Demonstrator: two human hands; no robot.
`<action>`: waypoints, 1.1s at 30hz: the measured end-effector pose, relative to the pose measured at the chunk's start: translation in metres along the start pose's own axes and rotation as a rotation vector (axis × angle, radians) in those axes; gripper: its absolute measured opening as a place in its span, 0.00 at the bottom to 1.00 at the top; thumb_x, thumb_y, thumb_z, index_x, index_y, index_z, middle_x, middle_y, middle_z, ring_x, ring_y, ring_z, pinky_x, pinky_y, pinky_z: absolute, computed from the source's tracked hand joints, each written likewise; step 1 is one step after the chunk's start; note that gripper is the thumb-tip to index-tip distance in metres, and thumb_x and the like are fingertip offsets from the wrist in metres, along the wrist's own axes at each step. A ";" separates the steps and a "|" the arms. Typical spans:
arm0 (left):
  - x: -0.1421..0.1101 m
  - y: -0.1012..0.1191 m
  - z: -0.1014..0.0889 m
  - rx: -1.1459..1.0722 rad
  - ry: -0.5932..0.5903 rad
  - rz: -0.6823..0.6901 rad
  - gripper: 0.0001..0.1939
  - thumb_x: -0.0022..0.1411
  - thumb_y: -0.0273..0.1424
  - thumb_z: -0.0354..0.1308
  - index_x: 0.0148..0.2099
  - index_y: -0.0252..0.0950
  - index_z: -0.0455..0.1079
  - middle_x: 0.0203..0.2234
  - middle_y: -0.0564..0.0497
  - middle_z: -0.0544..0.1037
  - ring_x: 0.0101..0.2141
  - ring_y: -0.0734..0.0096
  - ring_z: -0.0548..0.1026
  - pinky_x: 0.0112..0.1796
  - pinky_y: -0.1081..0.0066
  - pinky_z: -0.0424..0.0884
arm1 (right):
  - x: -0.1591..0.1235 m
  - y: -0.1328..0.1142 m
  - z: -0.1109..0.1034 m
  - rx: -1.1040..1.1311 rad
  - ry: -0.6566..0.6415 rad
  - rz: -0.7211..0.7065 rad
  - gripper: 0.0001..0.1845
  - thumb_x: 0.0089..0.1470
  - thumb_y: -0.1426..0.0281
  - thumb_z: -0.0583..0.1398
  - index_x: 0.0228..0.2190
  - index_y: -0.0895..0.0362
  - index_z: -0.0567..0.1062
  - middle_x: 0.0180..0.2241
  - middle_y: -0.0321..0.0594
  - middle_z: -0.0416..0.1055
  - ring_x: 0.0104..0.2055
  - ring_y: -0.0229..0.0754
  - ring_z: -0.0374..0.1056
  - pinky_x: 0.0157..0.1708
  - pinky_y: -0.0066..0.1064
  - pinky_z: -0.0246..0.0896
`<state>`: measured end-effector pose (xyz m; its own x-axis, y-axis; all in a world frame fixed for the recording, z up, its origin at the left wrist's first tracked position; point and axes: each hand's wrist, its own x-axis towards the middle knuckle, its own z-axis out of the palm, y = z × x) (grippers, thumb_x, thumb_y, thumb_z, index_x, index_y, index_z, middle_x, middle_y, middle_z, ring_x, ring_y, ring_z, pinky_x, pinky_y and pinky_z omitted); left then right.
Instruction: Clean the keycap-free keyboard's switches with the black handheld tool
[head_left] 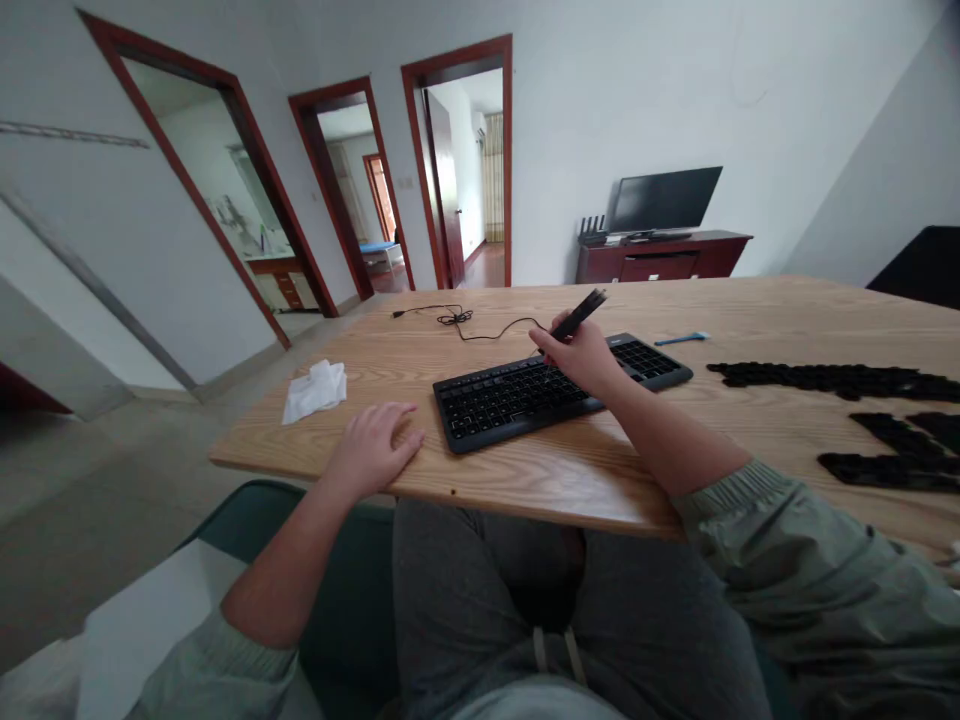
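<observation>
My right hand (pixel 581 355) is shut on a slim black stick-like tool (pixel 579 314), which points up and away, and the hand hovers over or rests on the right part of a black computer keyboard (pixel 510 400). My left hand (pixel 371 450) lies flat on the wooden table (pixel 525 480), its fingertips just left of the keyboard, holding nothing. A thin black cable (pixel 457 322) curls on the wood behind the keyboard. Rows of black keycaps (pixel 832 378) lie to the right.
A crumpled white tissue (pixel 315 390) lies left of my left hand. A small blue plastic tool (pixel 681 339) lies near the far edge. Behind the table stand a dark red cabinet (pixel 660 255) with a monitor (pixel 664 200) and several doorways.
</observation>
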<state>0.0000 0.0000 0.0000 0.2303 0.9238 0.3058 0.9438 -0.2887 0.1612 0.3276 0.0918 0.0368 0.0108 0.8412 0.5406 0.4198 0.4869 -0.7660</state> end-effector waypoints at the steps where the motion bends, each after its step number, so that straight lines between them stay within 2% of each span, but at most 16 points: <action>1: -0.001 -0.002 0.004 0.005 0.023 -0.019 0.26 0.65 0.47 0.48 0.56 0.35 0.68 0.52 0.42 0.74 0.53 0.52 0.70 0.54 0.54 0.64 | -0.001 0.000 0.000 -0.015 0.000 0.002 0.20 0.51 0.53 0.63 0.24 0.54 0.65 0.19 0.34 0.66 0.24 0.39 0.65 0.27 0.32 0.58; 4: -0.002 -0.004 0.005 0.006 0.060 -0.048 0.23 0.65 0.46 0.47 0.51 0.35 0.70 0.49 0.43 0.75 0.50 0.53 0.71 0.53 0.55 0.65 | -0.002 0.002 0.002 -0.018 -0.005 -0.013 0.19 0.51 0.53 0.62 0.25 0.54 0.66 0.20 0.34 0.67 0.25 0.40 0.65 0.29 0.32 0.58; 8: 0.002 -0.007 0.002 0.003 0.034 -0.046 0.21 0.64 0.46 0.48 0.46 0.36 0.71 0.46 0.44 0.75 0.49 0.55 0.71 0.52 0.57 0.65 | -0.001 0.004 0.010 0.017 -0.004 -0.083 0.18 0.51 0.54 0.62 0.27 0.56 0.69 0.26 0.38 0.71 0.31 0.42 0.68 0.34 0.33 0.61; 12: 0.007 -0.013 0.003 -0.002 0.024 -0.049 0.21 0.64 0.46 0.48 0.44 0.36 0.71 0.45 0.45 0.75 0.48 0.57 0.71 0.53 0.58 0.64 | -0.003 0.005 0.023 0.053 -0.015 -0.084 0.19 0.52 0.53 0.60 0.29 0.57 0.73 0.30 0.41 0.74 0.35 0.45 0.70 0.38 0.35 0.63; 18: 0.011 -0.019 0.003 -0.018 -0.020 -0.072 0.22 0.62 0.48 0.48 0.45 0.37 0.70 0.45 0.45 0.75 0.48 0.58 0.71 0.53 0.60 0.64 | -0.015 -0.009 0.038 0.096 -0.079 -0.055 0.22 0.56 0.50 0.57 0.34 0.55 0.78 0.32 0.44 0.76 0.38 0.47 0.73 0.41 0.37 0.64; 22: 0.011 -0.021 0.003 -0.014 -0.028 -0.068 0.23 0.61 0.49 0.49 0.46 0.37 0.70 0.47 0.45 0.74 0.50 0.58 0.71 0.55 0.60 0.63 | -0.023 -0.022 0.044 0.094 -0.104 -0.063 0.23 0.55 0.48 0.57 0.35 0.54 0.78 0.32 0.42 0.76 0.37 0.47 0.73 0.40 0.36 0.64; 26: 0.012 -0.020 0.001 -0.013 -0.031 -0.096 0.24 0.60 0.50 0.49 0.46 0.36 0.69 0.47 0.44 0.74 0.50 0.57 0.70 0.56 0.60 0.63 | -0.025 -0.020 0.041 0.115 -0.089 -0.085 0.18 0.56 0.52 0.58 0.36 0.53 0.76 0.34 0.39 0.76 0.38 0.43 0.72 0.41 0.32 0.63; 29: 0.012 -0.015 -0.001 -0.002 -0.032 -0.120 0.23 0.59 0.49 0.49 0.46 0.37 0.69 0.47 0.44 0.74 0.50 0.57 0.70 0.55 0.60 0.63 | -0.020 -0.010 0.033 0.147 -0.058 -0.034 0.14 0.56 0.56 0.58 0.34 0.54 0.76 0.33 0.39 0.76 0.38 0.43 0.71 0.42 0.32 0.63; 33: 0.007 -0.002 -0.003 -0.007 -0.014 -0.135 0.22 0.59 0.48 0.50 0.45 0.36 0.70 0.47 0.43 0.74 0.49 0.57 0.72 0.54 0.60 0.64 | -0.008 0.010 0.021 0.181 0.045 0.017 0.11 0.54 0.62 0.58 0.31 0.56 0.74 0.32 0.43 0.75 0.38 0.45 0.70 0.44 0.35 0.63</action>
<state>-0.0012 0.0067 0.0047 0.1047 0.9577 0.2680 0.9648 -0.1631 0.2061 0.3127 0.0944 0.0178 0.0593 0.8404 0.5387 0.2487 0.5102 -0.8233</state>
